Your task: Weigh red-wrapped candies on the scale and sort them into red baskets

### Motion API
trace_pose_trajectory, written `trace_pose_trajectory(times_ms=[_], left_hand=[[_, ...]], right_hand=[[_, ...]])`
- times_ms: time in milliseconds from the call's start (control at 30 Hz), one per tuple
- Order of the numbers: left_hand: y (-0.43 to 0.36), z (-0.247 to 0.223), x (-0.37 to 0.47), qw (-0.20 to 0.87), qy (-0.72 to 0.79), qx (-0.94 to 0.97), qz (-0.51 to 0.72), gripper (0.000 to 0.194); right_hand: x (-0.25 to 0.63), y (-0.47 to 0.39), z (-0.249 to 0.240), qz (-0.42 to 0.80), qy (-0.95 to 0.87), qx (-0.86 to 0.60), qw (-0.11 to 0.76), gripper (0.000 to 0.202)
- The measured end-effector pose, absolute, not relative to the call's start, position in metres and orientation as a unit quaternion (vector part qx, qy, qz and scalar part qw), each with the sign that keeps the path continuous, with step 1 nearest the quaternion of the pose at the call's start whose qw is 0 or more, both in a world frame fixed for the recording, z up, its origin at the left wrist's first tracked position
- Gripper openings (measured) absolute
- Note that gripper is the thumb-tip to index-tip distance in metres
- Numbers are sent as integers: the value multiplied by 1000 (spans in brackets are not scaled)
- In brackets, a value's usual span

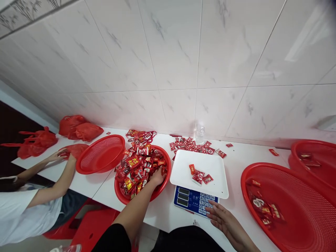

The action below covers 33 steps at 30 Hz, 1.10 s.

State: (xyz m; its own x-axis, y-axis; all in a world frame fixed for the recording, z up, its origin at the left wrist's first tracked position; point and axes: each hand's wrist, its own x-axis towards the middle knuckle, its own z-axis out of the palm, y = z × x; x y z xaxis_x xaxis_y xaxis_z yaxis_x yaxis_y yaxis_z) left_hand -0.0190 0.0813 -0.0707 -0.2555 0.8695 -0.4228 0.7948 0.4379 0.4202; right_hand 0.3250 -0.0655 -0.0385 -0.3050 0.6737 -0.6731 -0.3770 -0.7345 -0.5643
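Note:
My left hand (157, 177) reaches into a red plastic basket (168, 158) heaped with small red and gold wrapped packets (135, 164). Its fingertips disappear among the packets, so what they touch or hold is hidden. My right hand (223, 218) hovers by the lower right corner of a blue digital scale (183, 197), with its fingers stretched out and nothing in them. On the scale sits a white tray (181, 171) bearing a few red packets (198, 176).
Loose packets (190, 144) lie behind the tray beside a clear plastic bottle (200, 133). Red baskets (249, 171) with some packets stand at right. To the left, another person's hands (59, 154) handle a red bag (77, 150) beside a red basket (102, 157).

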Motion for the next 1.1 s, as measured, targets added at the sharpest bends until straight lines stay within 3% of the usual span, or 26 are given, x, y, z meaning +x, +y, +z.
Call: trace_pose_trajectory(times_ms=[267, 833, 1033, 1100], left_hand=[[90, -73, -24, 338, 769, 541, 39, 55], [95, -66, -29, 383, 761, 523, 24, 75], [97, -67, -27, 383, 761, 523, -25, 30], [97, -69, -24, 366, 767, 525, -29, 23]], right_hand=[[314, -63, -29, 791, -177, -492, 318, 59], [318, -68, -31, 775, -172, -513, 328, 56], [315, -69, -45, 756, -160, -534, 344, 57], [314, -68, -48, 752, -161, -538, 345, 57]])
